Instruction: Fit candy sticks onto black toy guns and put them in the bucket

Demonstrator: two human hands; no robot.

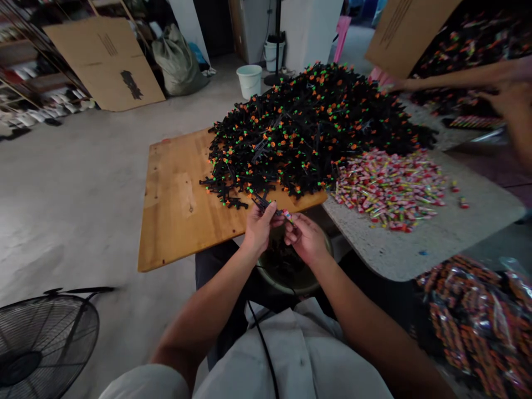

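My left hand [260, 226] is closed around a small black toy gun [261, 203] above the front edge of the wooden table. The fingers of my right hand [306, 238] pinch a small pink tube [286, 215] at the near end of that gun. Whether the tube is joined to the gun is hard to see. A big pile of black toy guns [286, 133] with orange and green tips lies just beyond my hands. On the right spreads a heap of small pink, red and yellow tubes [390, 185].
The wooden table [174, 210] meets a speckled grey table [465, 233]. Below my hands is a round basin [305, 285] of dark pieces. Clear bags [477, 327] of orange-and-black items lie lower right, a fan [45, 343] lower left. Another person's arm [457, 76] reaches in at upper right.
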